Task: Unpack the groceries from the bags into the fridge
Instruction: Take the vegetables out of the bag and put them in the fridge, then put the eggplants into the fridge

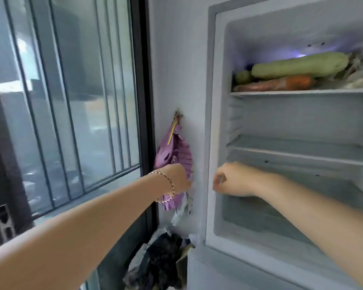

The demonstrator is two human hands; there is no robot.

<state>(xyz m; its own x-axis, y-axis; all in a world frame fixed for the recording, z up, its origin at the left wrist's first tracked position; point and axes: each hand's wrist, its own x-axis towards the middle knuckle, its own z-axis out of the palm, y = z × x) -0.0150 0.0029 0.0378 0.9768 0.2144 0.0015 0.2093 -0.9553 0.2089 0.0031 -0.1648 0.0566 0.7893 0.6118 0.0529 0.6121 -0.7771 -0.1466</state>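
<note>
Left hand [174, 178] reaches against the purple bag [176, 147] hanging on the wall; fingers hidden, grip cannot be told. Right hand [233, 178] is curled, nothing visible in it, at the open fridge [210, 122] frame. Gourd [298, 64] and carrot [291, 83] lie on the top shelf [302, 93].

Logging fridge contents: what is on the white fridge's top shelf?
A long pale-green gourd lies on an orange carrot; crumpled pale bags at right hide the rest.
</note>
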